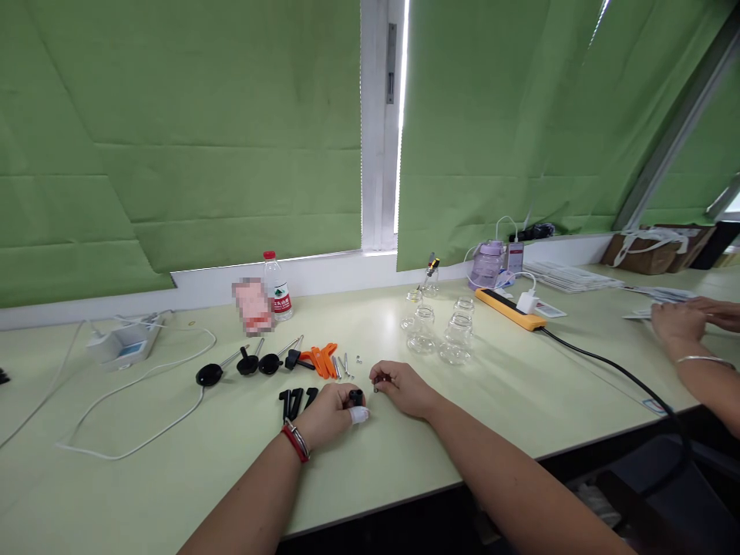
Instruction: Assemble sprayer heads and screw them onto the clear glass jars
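My left hand (327,420), a white wrap on its thumb, is closed around a black hollow plastic piece (356,398) with its round opening facing up. Close by on the right, my right hand (408,391) pinches a small dark piece (379,379), too small to name. Black plastic parts (296,402) lie beside my left hand, partly covered by it. Beyond are orange plastic parts (321,361), metal screws (345,365) and tiny nuts (359,359). Farther left rest black round cups (209,375) with metal rods.
Several clear glass jars (456,343) stand right of centre. A yellow power strip (509,310) trails a black cable (613,366). Behind are a water bottle (279,289) and purple bottle (486,266). A white cord (109,455) loops left. Another person's hands (679,322) are at right.
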`<state>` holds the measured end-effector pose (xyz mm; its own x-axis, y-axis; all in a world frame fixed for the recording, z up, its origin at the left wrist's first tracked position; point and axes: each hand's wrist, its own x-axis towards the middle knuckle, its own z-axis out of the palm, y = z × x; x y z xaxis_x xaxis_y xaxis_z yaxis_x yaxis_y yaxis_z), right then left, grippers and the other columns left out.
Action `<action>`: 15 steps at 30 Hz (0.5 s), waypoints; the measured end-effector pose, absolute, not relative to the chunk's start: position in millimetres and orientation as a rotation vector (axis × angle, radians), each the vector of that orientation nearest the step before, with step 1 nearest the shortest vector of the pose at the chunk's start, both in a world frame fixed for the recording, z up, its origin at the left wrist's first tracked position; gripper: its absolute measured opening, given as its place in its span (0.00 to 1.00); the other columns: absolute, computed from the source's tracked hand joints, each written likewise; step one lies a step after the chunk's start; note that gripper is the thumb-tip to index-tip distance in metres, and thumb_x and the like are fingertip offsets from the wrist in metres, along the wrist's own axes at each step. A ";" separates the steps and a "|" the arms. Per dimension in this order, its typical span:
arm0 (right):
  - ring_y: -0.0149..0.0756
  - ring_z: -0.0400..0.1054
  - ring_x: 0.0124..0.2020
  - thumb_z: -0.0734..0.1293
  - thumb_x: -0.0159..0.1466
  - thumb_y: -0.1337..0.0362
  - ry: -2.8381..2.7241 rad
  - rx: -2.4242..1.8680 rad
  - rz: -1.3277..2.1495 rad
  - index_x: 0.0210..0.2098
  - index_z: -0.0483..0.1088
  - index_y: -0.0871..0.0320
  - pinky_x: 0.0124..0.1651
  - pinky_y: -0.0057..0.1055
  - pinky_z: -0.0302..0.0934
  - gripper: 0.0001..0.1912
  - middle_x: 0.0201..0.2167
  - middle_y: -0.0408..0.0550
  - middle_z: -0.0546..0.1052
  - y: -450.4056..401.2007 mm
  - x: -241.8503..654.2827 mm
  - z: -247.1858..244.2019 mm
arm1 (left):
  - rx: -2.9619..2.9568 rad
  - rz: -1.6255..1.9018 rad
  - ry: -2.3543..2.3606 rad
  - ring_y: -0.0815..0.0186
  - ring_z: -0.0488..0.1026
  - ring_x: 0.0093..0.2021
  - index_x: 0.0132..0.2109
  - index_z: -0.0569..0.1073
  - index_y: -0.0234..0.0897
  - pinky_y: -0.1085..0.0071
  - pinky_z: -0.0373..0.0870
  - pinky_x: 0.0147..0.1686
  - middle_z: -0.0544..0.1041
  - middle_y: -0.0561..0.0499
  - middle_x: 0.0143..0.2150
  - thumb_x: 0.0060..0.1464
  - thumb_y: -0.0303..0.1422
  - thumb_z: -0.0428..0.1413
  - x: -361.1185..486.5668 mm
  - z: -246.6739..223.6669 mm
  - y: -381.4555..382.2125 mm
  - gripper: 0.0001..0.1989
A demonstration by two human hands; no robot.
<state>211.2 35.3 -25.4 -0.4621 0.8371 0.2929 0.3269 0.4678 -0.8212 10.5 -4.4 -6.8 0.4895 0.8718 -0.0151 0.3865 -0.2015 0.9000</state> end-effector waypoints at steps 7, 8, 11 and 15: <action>0.32 0.68 0.33 0.60 0.56 0.74 -2.005 -0.977 0.927 0.35 0.70 0.57 0.40 0.29 0.61 0.11 0.31 0.43 0.74 32.8 211.3 -22.6 | 1.812 0.635 1.067 0.71 0.55 0.25 0.28 0.68 0.34 0.74 0.53 0.26 0.59 0.58 0.23 0.47 0.37 0.57 9.6 -6.4 -3.5 0.10; 0.32 0.68 0.33 0.60 0.56 0.74 -2.005 -0.979 0.926 0.35 0.70 0.57 0.40 0.29 0.61 0.11 0.31 0.43 0.74 32.4 211.2 -22.2 | 1.814 0.634 1.067 0.71 0.55 0.25 0.28 0.68 0.34 0.74 0.53 0.26 0.59 0.58 0.23 0.48 0.37 0.57 9.5 -6.1 -3.7 0.10; 0.32 0.68 0.33 0.60 0.56 0.74 -1.994 -0.985 0.934 0.36 0.70 0.57 0.40 0.30 0.62 0.11 0.31 0.43 0.74 31.9 210.6 -21.6 | 1.824 0.629 1.068 0.71 0.55 0.25 0.27 0.68 0.34 0.74 0.53 0.25 0.59 0.58 0.22 0.48 0.36 0.57 9.3 -5.3 -4.2 0.10; 0.32 0.68 0.34 0.61 0.56 0.74 -1.995 -0.977 0.918 0.36 0.70 0.57 0.41 0.30 0.62 0.11 0.32 0.44 0.74 32.4 210.4 -22.0 | 1.842 0.625 1.070 0.71 0.55 0.25 0.27 0.68 0.35 0.74 0.53 0.25 0.59 0.58 0.23 0.47 0.36 0.57 9.1 -5.1 -3.8 0.09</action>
